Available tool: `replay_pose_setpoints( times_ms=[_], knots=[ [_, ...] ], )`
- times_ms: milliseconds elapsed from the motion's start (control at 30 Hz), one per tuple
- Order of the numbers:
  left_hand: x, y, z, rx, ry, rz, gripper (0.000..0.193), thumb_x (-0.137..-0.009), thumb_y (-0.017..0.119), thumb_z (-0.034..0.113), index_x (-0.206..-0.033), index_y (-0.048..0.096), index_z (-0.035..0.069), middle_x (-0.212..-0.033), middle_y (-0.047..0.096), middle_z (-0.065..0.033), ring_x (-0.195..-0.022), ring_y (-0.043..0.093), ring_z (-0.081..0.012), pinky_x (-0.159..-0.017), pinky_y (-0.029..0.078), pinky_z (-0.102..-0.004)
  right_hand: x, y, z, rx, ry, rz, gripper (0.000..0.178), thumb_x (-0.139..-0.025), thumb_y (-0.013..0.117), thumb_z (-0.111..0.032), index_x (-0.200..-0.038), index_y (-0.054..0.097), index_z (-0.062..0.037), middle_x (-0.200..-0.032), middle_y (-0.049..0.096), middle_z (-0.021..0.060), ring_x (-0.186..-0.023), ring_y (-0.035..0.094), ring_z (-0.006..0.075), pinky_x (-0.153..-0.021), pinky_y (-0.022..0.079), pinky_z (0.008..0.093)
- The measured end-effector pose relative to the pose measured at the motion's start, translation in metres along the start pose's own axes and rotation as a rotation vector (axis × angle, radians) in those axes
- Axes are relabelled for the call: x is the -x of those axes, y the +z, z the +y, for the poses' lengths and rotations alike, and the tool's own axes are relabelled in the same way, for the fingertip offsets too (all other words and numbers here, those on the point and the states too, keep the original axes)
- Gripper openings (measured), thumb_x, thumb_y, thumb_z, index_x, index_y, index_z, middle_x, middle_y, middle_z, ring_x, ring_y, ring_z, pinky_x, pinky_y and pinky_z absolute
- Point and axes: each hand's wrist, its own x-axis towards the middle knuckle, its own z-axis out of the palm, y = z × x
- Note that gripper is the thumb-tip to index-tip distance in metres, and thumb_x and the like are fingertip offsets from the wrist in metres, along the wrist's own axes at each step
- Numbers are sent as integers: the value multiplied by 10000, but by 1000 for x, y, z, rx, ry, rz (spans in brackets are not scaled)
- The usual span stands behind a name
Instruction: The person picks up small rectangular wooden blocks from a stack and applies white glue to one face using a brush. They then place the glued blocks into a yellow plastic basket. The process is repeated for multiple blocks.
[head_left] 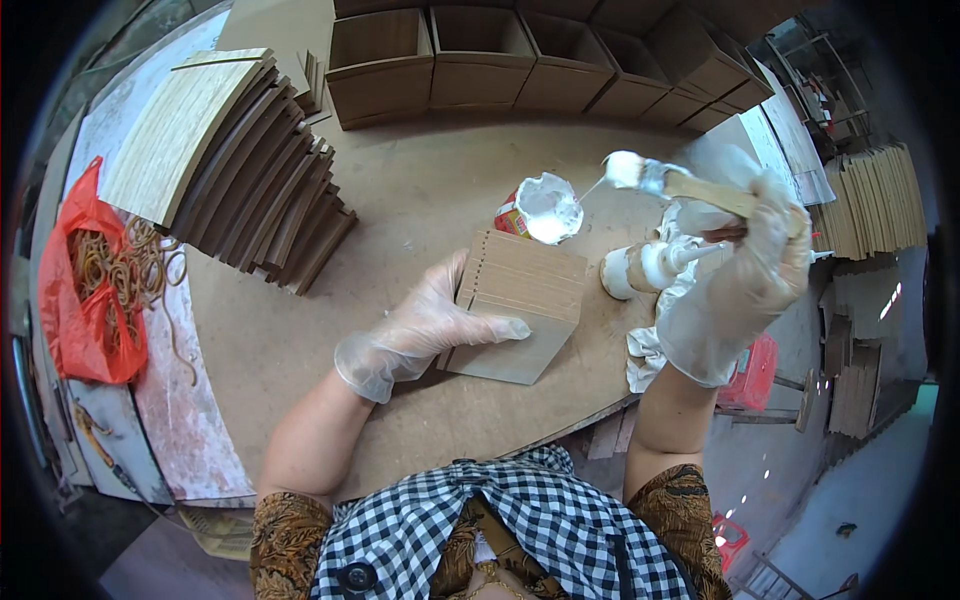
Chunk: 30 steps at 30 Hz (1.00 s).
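Head view of a gluing bench. The left hand (pixel 430 325), in a thin clear disposable glove, lies flat and spread on the near left corner of a small flat wooden panel with a row of fine saw kerfs along one edge (pixel 525 300); fingers extended, thumb along the side, it presses the panel down onto the brown board worktop (pixel 420 190) rather than clasping it. The right hand (pixel 745 270), gloved likewise, is raised to the right of the panel and closed in a fist around the wooden handle of a flat paintbrush with glue-whitened bristles (pixel 660 180), from which a thin white strand trails toward an open tin can of white glue (pixel 545 208) standing just beyond the panel. Below the right hand stands a glue-smeared white bottle with a nozzle (pixel 650 265), with a crumpled white rag (pixel 650 345) near it. Well to the left of the left hand are a fanned stack of curved wooden veneer strips (pixel 240 160) and a red plastic bag holding tan rubber bands (pixel 90 280); open wooden boxes (pixel 480 60) line the far side. The panel appears light and stiff, though likely weaker along the kerfs; it is probably best held by its unslotted edges, since any wet glue would make the faces slippery.
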Motion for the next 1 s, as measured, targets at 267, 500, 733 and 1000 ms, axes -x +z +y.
replay_pose_setpoints(
  times_ms=[267, 500, 733, 1000],
  knots=[
    [1, 0, 0, -11, -11, 20, 761, -674, 878, 70, -1336, 503, 37, -1240, 619, -59, -1151, 581, -161, -1024, 454, -323, -25, -11, -5, -47, -128, 86, 245, -965, 512, -164, -1017, 648, 33, -815, 640, 86, -735, 642, 139, -630, 529, 236],
    [0, 0, 1, -11, -15, 17, 760, -681, 883, 93, -1335, 499, 28, -1238, 618, -71, -1145, 584, -168, -1015, 461, -320, -10, -4, 2, -101, 9, 39, 246, -993, 495, -186, -1026, 638, 11, -950, 692, 123, -698, 643, 130, -607, 518, 235],
    [-1, 0, -1, -3, 5, 10, 753, -687, 883, 102, -1331, 500, 25, -1236, 619, -76, -1144, 584, -168, -1014, 463, -318, 12, 4, 15, -40, 178, -26, 206, -1004, 520, -188, -1023, 626, -12, -895, 712, 109, -598, 619, 96, -543, 497, 209],
    [1, 0, 1, -5, -4, 12, 762, -692, 879, 97, -1342, 487, 28, -1248, 612, -73, -1153, 579, -166, -1022, 460, -319, 13, 1, 17, 27, 140, -25, 195, -996, 551, -194, -997, 628, -16, -838, 699, 85, -602, 628, 91, -510, 489, 203]
  ],
)
